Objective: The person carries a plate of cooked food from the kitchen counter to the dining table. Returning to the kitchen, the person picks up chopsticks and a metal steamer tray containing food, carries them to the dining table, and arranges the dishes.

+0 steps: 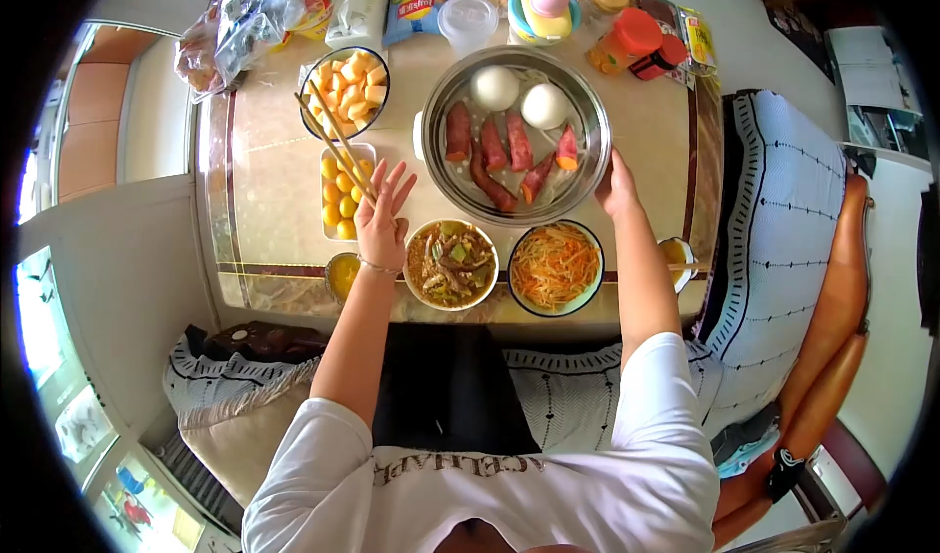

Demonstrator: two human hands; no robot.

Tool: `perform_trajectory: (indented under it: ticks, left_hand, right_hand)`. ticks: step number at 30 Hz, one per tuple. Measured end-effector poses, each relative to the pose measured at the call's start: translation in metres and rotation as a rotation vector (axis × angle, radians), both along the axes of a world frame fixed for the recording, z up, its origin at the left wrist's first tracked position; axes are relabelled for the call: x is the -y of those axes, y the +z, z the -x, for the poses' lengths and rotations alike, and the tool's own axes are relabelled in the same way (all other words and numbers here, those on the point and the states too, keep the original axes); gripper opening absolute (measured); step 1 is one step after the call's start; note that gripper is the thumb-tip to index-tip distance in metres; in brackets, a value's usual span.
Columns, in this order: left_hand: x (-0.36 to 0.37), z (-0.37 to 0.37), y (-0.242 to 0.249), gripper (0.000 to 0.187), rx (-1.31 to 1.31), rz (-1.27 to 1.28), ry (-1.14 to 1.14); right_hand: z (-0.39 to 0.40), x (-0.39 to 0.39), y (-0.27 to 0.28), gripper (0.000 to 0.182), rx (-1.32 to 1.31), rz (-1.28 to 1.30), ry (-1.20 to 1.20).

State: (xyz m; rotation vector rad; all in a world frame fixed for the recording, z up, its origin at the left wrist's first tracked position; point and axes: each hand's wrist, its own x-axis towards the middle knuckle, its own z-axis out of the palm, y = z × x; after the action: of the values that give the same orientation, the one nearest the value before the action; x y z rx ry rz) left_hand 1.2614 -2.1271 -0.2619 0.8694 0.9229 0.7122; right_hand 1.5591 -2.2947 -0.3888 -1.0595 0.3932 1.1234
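Note:
My left hand [382, 222] holds a pair of wooden chopsticks [331, 130], some fingers stretched out, above the table's left side. The chopstick tips reach over a bowl of cut orange fruit [345, 91]. Beneath them is a tray of small yellow fruits [340, 201]. My right hand [617, 187] grips the right side of a round metal steamer [438, 183]; its fingertips are partly hidden. Inside the steamer lie several pieces of purple-skinned sweet potato [492, 142] and two white buns [544, 107]. In front stand a bowl of meat and vegetables [450, 264] and a bowl of shredded carrot [555, 267].
Along the table's back edge are plastic bags [257, 15], a clear tub [467, 23] and red-lidded jars [636, 32]. Small cups with yellow contents stand at the front left [343, 274] and right [676, 253]. A cushioned wooden bench [783, 201] borders the right side.

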Motion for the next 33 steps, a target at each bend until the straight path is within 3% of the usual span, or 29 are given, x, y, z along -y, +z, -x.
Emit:
perform_trajectory:
  ticks: [5, 12, 19, 24, 26, 27, 29, 31, 33]
  left_hand:
    - [0.012, 0.026, 0.022, 0.040, -0.024, -0.029, -0.119]
    - [0.025, 0.055, 0.014, 0.039, -0.070, 0.008, -0.112]
    - [0.032, 0.079, 0.018, 0.035, -0.040, 0.037, -0.042]
    - [0.032, 0.099, 0.031, 0.033, -0.090, 0.059, 0.155]
    - [0.023, 0.125, 0.023, 0.031, 0.132, 0.018, 0.116]
    - [0.023, 0.123, 0.031, 0.031, 0.055, -0.048, 0.162]
    - [0.016, 0.135, 0.037, 0.031, 0.080, -0.081, 0.133]
    - [0.013, 0.148, 0.044, 0.032, 0.035, -0.148, 0.115]
    - [0.014, 0.171, 0.036, 0.031, -0.085, -0.208, 0.109]
  right_hand:
    - [-0.007, -0.002, 0.002, 0.026, 0.038, 0.010, -0.048]
    - [-0.013, 0.003, 0.004, 0.028, 0.080, -0.040, -0.045]
    - [-0.012, 0.007, -0.001, 0.028, 0.094, -0.057, -0.013]
    - [-0.021, 0.013, 0.011, 0.029, 0.024, -0.059, -0.021]
    - [-0.024, 0.016, 0.014, 0.031, 0.093, 0.086, -0.161]
    - [-0.017, 0.019, 0.024, 0.031, 0.093, 0.086, -0.158]
    - [0.014, 0.035, 0.070, 0.030, 0.511, -0.028, -0.209]
    - [0.073, 0.047, 0.140, 0.028, 0.632, -0.072, -0.155]
    - [0.136, 0.071, 0.174, 0.031, 0.753, -0.161, -0.072]
